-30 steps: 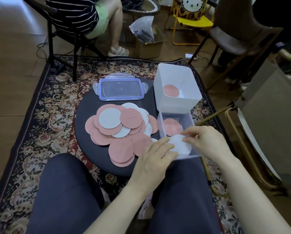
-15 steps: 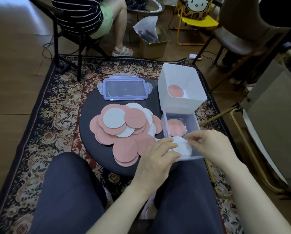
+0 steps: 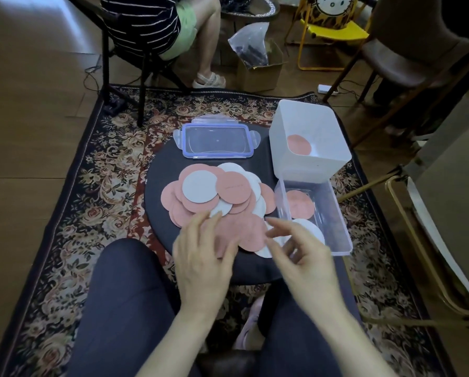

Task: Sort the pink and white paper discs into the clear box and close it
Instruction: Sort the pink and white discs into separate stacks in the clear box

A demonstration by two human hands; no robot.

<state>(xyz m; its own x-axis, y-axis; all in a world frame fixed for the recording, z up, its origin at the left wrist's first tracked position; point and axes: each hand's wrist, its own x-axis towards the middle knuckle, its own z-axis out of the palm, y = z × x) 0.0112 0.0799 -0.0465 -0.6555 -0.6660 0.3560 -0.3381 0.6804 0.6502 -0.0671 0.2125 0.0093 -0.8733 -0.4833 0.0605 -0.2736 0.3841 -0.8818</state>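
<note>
A heap of pink and white paper discs [image 3: 217, 194] lies on the round black table [image 3: 159, 170]. The clear box [image 3: 336, 213] stands at the table's right edge, with a pink disc [image 3: 300, 204] and a white disc [image 3: 313, 227] inside. Its blue-rimmed lid [image 3: 217, 141] rests at the far side. My left hand [image 3: 203, 257] hovers over the near pink discs, fingers spread and holding nothing. My right hand [image 3: 301, 254] is beside the box's near left corner, fingers relaxed and empty, blurred by motion.
A taller white tub [image 3: 306, 170] with one pink disc inside stands behind the clear box. A seated person [image 3: 157, 25] on a chair is beyond the table. A patterned rug lies beneath, chairs and a cardboard box farther back, a metal frame at right.
Both hands have left the white disc, which now lies in the clear box, and moved left toward the heap. The left hand's fingers have spread over the pink discs.
</note>
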